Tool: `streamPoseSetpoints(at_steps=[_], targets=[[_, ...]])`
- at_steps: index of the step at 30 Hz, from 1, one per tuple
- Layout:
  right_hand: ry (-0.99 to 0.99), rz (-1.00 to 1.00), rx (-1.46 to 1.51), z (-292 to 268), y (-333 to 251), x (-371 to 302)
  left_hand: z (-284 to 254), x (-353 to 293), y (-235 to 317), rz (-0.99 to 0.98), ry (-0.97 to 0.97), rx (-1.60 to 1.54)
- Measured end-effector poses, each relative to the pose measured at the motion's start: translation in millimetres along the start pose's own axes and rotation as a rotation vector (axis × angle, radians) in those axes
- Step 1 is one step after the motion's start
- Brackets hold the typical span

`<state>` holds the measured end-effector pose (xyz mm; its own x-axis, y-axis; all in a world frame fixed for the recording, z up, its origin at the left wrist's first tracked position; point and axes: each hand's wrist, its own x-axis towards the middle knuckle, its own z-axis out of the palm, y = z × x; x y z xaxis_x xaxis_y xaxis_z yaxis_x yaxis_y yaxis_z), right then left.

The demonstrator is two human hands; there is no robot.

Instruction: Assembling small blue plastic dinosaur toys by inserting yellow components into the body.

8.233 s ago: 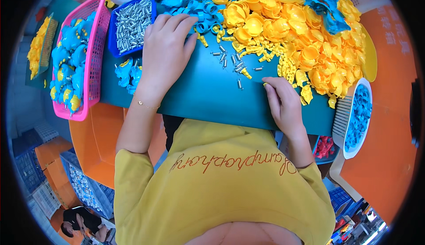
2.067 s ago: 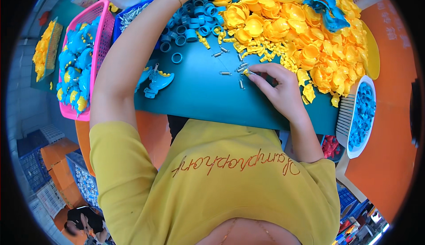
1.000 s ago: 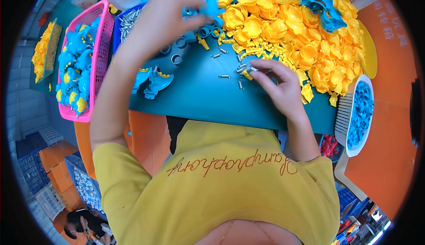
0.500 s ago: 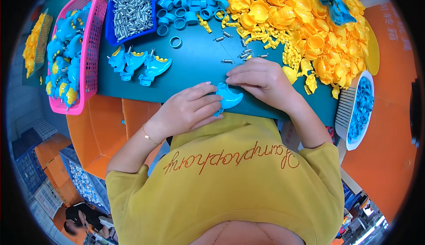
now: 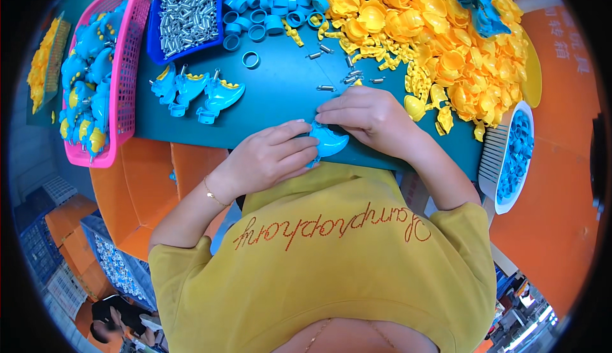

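lettering (image 5: pixel 334 228) crosses a yellow shirt (image 5: pixel 331 283); left grip (image 5: pixel 271 156) and right grip (image 5: pixel 377 119) pinch a blue shell (image 5: pixel 329 142).

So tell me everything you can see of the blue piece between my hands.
The blue piece is glossy and looks like plastic, with a smooth, curved body tapering to a tip toward the right. A narrow part shows below the fingers of your left hand, which grips and partly covers its left side. The fingertips of your right hand meet its upper end. It is at the near edge of the green tabletop; whether it rests there, I can't tell.
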<state>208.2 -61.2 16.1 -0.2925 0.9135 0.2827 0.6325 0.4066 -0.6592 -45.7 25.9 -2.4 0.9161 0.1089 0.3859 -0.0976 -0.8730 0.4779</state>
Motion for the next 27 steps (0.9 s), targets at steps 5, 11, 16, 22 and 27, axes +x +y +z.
streamPoseSetpoints(at_steps=[5, 11, 16, 22, 27], targets=[[-0.007, -0.032, 0.003, -4.4, 5.9, -0.2, 1.4, -1.7, -1.9, -0.010, 0.005, -0.021], [-0.122, -0.028, -0.037, -9.1, -2.4, 0.6, 3.2, -2.8, -4.2, 0.001, 0.000, -0.026], [-0.146, 0.035, -0.140, -22.1, -7.9, 19.9, 7.5, -3.6, -5.4, 0.029, 0.041, 0.012], [0.007, 0.224, -0.223, -9.1, 23.8, 86.3, 11.8, -4.8, -0.1, -0.002, 0.096, 0.028], [-0.090, 0.083, -0.498, -2.9, 46.3, 103.2, 9.0, -7.4, 0.9, -0.067, 0.164, 0.086]])
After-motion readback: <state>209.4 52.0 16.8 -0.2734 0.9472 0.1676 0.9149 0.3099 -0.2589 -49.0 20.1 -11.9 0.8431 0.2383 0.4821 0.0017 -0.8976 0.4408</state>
